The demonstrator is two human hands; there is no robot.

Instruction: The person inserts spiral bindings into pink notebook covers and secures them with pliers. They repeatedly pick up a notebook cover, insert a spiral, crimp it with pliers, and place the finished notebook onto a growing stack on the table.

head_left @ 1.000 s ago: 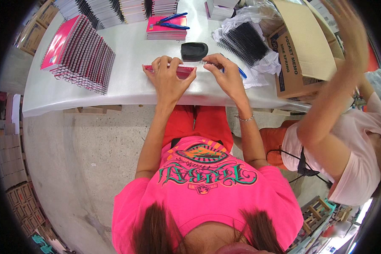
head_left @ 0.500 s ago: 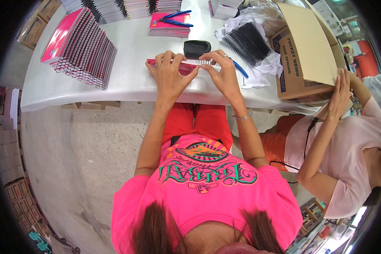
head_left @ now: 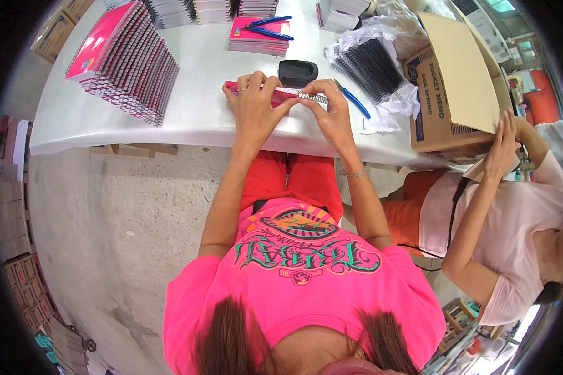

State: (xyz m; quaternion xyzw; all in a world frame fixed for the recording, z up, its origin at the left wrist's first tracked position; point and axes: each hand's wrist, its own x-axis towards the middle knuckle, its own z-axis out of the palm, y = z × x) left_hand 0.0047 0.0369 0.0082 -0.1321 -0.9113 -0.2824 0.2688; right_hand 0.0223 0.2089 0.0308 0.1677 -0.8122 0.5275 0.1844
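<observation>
Near the table's front edge I hold a small pink-covered notebook (head_left: pixel 281 96). My left hand (head_left: pixel 255 103) is closed on it, with the thumb along its near side and the fingers over the top. My right hand (head_left: pixel 329 111) pinches at the notebook's right end, where a metal wire coil (head_left: pixel 318 98) passes under the fingers. How far the coil runs into the notebook is hidden by my fingertips. A black open holder (head_left: pixel 297 73) lies just beyond my hands. Blue-handled pliers (head_left: pixel 355 102) rest beside my right hand.
A tall stack of pink spiral notebooks (head_left: pixel 128 65) stands at left. Blue cutters (head_left: pixel 269 28) lie on a shorter pink stack (head_left: pixel 258 45). Dark wire coils (head_left: pixel 372 67) sit on white paper at right. A co-worker's hand (head_left: pixel 502 144) touches an open cardboard box (head_left: pixel 441 103).
The view has shifted slightly. Both hands keep their hold on the notebook and coil, and my right fingers have moved a little along the notebook's edge.
</observation>
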